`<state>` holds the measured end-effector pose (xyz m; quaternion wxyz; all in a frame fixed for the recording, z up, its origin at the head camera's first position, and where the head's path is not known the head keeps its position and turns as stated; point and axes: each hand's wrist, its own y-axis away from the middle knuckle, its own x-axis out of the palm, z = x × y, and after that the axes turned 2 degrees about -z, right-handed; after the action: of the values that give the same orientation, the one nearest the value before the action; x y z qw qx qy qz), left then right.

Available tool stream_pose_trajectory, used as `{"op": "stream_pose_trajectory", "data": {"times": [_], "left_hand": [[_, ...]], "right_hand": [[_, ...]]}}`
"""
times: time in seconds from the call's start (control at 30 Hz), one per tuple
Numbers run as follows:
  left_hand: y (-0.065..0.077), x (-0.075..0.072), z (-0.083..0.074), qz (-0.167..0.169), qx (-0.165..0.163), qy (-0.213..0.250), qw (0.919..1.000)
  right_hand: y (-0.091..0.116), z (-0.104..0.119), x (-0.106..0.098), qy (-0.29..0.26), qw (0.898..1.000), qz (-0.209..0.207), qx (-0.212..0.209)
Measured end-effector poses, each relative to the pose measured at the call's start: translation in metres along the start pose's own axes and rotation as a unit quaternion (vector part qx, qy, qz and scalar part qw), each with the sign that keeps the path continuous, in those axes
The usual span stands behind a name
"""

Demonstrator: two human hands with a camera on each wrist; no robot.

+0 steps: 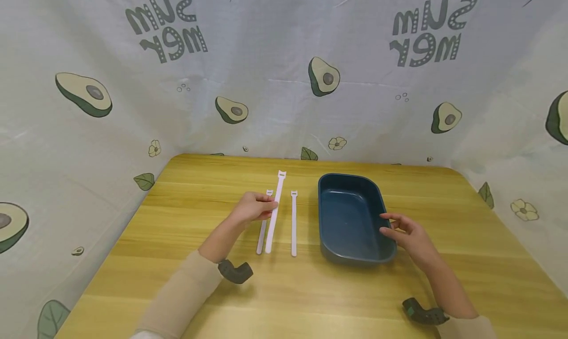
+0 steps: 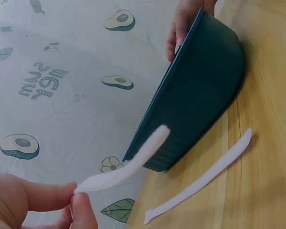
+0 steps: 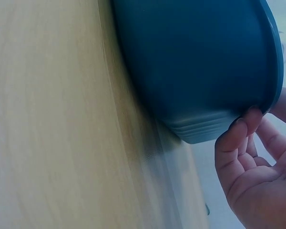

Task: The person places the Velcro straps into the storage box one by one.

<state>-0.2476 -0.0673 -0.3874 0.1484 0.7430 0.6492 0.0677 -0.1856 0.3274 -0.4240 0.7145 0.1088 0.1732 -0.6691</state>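
My left hand (image 1: 252, 208) pinches a white slotted cable strap (image 1: 272, 225) between thumb and fingertips, left of the basin. In the left wrist view the held strap (image 2: 115, 180) bends upward, off the table. Partly behind it and the hand lies a second, shorter strap (image 1: 260, 241). A third strap (image 1: 294, 225) lies straight on the table between the held one and the basin. With thumb and fingers at its right rim, my right hand (image 1: 407, 236) holds the deep blue plastic basin (image 1: 348, 223). Ridges mark the basin's outer wall (image 3: 200, 125) in the right wrist view.
The wood-grain table (image 1: 284, 294) reaches back to a pale curtain (image 1: 275, 58) printed with avocados, which also hangs along both sides. A dark curved band piece (image 1: 235, 272) sits at the left wrist, and a similar one (image 1: 423, 313) at the right wrist.
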Motion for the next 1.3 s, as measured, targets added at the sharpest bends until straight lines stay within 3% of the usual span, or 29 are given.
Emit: {"op": "stream_pose_trajectory", "data": {"times": [0.47,0.73,1.03,1.3], "left_hand": [[-0.004,0.025,-0.008,0.021,-0.006,0.019,0.9996],[-0.004,0.037,-0.013,0.047,0.011,0.035,0.9982],[-0.012,0.064,-0.026,0.060,0.021,0.083,0.9946],[-0.019,0.085,-0.033,0.070,0.017,0.085,0.9938]], "right_hand": [[0.001,0.002,0.000,0.007,1.000,0.001,0.000],[0.002,0.004,0.000,0.008,1.000,-0.002,-0.001],[0.002,0.005,0.001,0.012,1.000,0.000,0.004],[0.003,0.007,0.000,0.017,1.000,0.002,0.008]]}}
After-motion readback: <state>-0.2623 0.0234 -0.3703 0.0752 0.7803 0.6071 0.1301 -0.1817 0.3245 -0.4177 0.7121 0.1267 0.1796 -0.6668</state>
